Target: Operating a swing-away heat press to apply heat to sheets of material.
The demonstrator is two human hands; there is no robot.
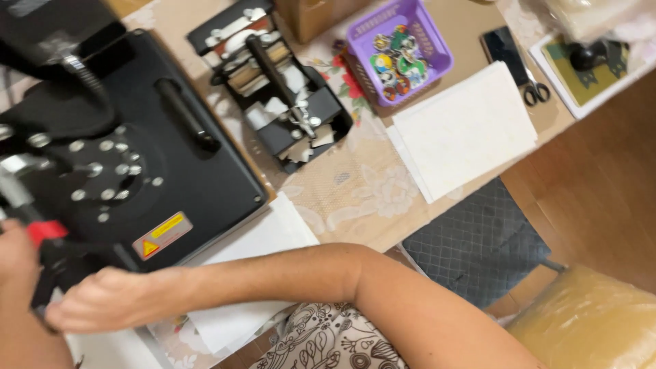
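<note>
A: What are the hands holding?

B: The right hand (102,301) is curled around the black handle (58,263) of the big black press machine (137,164), at about 8 o'clock. The left hand (14,253) sits by the handle's red part (44,231), but I cannot tell if it grips.

A: What else is there?

B: White paper (273,236) lies under the machine. A small black tool (287,109) is at 12 o'clock. A purple basket (398,48) with colourful round pins sits at 1 o'clock, with a stack of white sheets (465,130) below it and scissors (534,87) just beside.
</note>
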